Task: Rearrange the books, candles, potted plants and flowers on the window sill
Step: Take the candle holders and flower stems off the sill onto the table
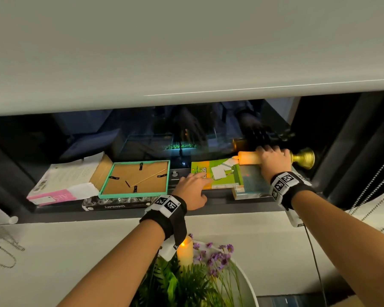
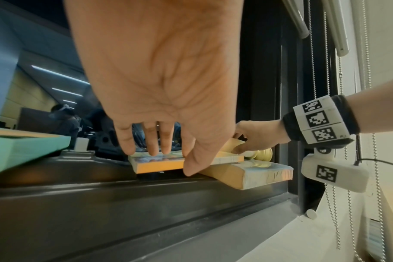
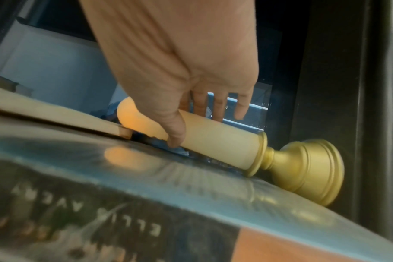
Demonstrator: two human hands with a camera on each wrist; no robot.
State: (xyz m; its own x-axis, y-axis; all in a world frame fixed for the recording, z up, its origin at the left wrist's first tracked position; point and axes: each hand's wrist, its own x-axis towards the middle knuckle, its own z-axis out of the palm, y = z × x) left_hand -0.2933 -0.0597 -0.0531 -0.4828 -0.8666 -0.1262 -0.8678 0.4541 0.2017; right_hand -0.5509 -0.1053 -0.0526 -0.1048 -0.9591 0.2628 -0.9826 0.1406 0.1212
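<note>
Two hands | right hand (image 1: 273, 161) grips smooth cylindrical candle (image 3: 215, 141) (brass base) | left hand (image 1: 192, 187) spread, glossy book (image 1: 217, 173).

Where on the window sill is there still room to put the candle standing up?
The barest patch is the dark strip of window sill between the green picture frame and the green book. The sill's front edge is also bare. Left is crowded with stacked books. Right is crowded: two books, both hands and the candle lying down.

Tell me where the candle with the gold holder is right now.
The candle lies on its side at the right end of the window sill, across the back of the blue book, with the right hand gripping it.
</note>
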